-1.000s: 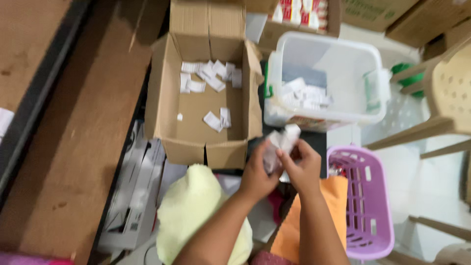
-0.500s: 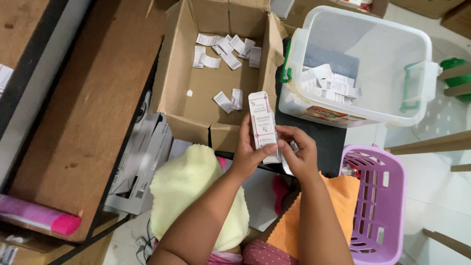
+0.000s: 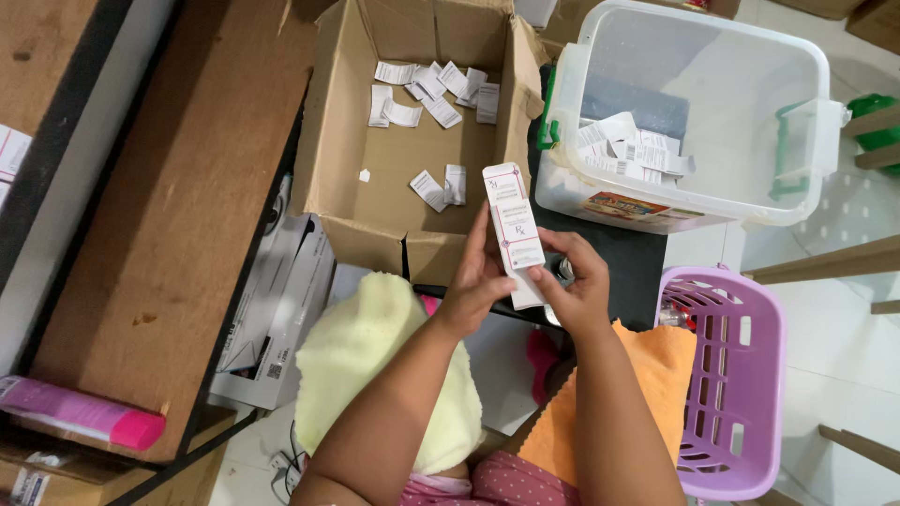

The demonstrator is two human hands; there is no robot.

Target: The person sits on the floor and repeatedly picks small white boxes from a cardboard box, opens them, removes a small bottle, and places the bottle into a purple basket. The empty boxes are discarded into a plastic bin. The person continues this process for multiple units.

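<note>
Cluttered floor with an open cardboard box (image 3: 375, 201) ahead. Both hands grip a slim white carton (image 3: 513, 230): left hand (image 3: 476, 281) and right hand (image 3: 574, 286) fingers closed round its lower end, long axis pointing away.

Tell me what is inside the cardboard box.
Folded white paper leaflets lie loose on the floor of the cardboard box, some at the far end, two nearer. The small white carton hides the near right corner.
</note>
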